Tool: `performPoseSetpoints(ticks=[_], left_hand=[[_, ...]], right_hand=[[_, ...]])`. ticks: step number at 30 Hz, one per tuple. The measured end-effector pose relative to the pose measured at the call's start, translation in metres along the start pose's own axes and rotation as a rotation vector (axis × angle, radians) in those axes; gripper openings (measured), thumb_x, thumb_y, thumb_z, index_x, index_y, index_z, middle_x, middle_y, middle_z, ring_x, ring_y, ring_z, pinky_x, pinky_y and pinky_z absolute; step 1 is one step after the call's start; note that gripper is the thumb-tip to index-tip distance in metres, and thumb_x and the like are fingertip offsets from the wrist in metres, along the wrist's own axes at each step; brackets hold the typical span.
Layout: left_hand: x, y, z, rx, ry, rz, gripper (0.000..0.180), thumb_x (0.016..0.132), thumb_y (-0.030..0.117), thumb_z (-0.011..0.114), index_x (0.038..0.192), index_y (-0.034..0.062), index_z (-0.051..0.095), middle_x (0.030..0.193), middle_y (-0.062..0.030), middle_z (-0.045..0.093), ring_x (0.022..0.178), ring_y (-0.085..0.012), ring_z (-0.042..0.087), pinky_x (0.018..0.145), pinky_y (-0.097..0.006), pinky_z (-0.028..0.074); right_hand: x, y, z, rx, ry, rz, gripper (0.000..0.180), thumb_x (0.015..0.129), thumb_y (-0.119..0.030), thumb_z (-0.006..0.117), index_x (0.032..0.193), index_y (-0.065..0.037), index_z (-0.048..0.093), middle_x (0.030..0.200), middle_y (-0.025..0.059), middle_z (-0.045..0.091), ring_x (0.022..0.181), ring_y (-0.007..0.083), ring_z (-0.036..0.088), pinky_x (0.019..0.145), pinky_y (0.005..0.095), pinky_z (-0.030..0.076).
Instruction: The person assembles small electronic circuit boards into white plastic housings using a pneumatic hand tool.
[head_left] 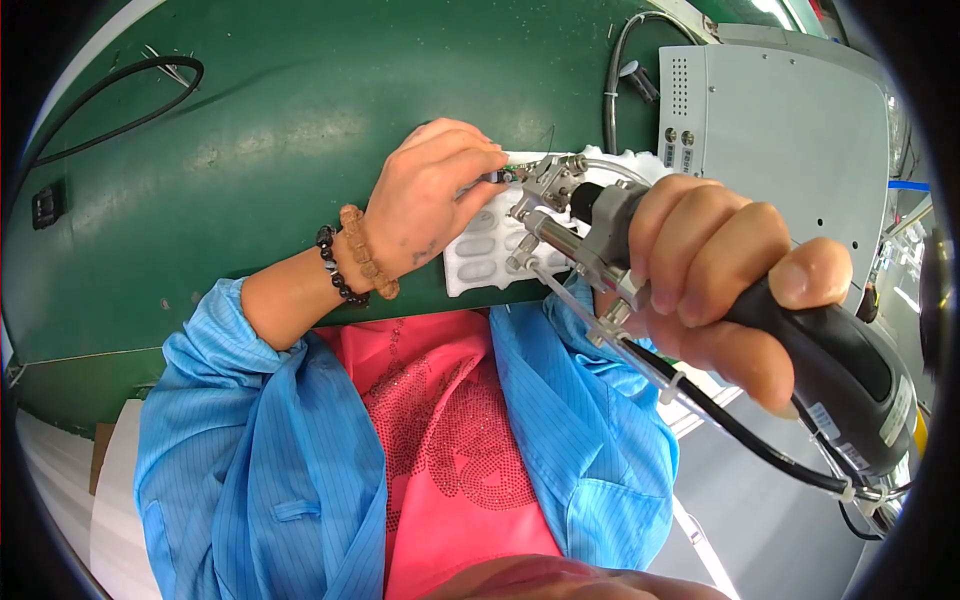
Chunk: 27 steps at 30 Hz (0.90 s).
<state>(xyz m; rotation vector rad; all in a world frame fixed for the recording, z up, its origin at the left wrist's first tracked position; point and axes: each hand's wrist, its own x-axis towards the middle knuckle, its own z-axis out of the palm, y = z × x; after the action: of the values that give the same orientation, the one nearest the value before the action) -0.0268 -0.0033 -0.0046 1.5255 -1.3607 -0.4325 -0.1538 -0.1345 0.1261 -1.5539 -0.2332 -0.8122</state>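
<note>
My right hand (725, 275) is wrapped round a gun-shaped tool (840, 365) with a black handle, a metal bracket head and thin tubes running along it. The tool's head points left, close to the fingertips of my left hand (435, 190). Those fingers pinch a small part with a strip of green circuit board (512, 172), mostly hidden behind the fingers and the tool head. Beneath both lies a white moulded tray (455, 275) with oval pockets, its right side covered by the tool. I cannot make out whether the tip touches the board.
A grey metal equipment box (780, 140) stands at the far right, with a thick black cable (610, 95) beside it. On the green tabletop (270, 120), another black cable (120, 130) loops at left above a small black object (47, 205). The tool's cord (750, 445) trails toward the lower right.
</note>
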Motion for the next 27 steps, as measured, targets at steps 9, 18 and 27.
performPoseSetpoints(ticks=[9, 18, 27], left_hand=[[-0.005, -0.001, 0.001, -0.031, 0.011, -0.008, 0.030, 0.067, -0.001, 0.079, 0.096, 0.0008, 0.070, 0.095, -0.0120, 0.069, 0.094, -0.0288, 0.065, 0.080, -0.036, 0.054], [-0.007, -0.004, -0.003, -0.026, 0.019, 0.003, 0.029, 0.070, 0.004, 0.081, 0.097, 0.0021, 0.071, 0.099, -0.0118, 0.069, 0.096, -0.0292, 0.064, 0.082, -0.037, 0.053], [0.068, -0.009, -0.048, 0.185, 0.075, -0.004, 0.023, 0.076, 0.013, 0.080, 0.096, 0.0046, 0.073, 0.099, -0.0109, 0.069, 0.088, -0.0275, 0.064, 0.079, -0.035, 0.051]], right_hand=[[0.001, 0.009, 0.005, 0.055, 0.037, 0.013, 0.045, 0.095, -0.043, 0.060, 0.117, -0.007, 0.044, 0.068, 0.0013, 0.051, 0.052, 0.0120, 0.049, 0.049, 0.0293, 0.042], [-0.013, -0.039, -0.005, 0.047, 0.088, -0.187, 0.051, 0.092, -0.050, 0.063, 0.115, -0.007, 0.047, 0.067, -0.0019, 0.054, 0.051, 0.0089, 0.052, 0.047, 0.0216, 0.045], [-0.021, -0.054, -0.010, 0.098, 0.169, -0.141, 0.047, 0.086, -0.039, 0.074, 0.102, -0.006, 0.045, 0.064, 0.0027, 0.054, 0.046, 0.0151, 0.052, 0.043, 0.0297, 0.043]])
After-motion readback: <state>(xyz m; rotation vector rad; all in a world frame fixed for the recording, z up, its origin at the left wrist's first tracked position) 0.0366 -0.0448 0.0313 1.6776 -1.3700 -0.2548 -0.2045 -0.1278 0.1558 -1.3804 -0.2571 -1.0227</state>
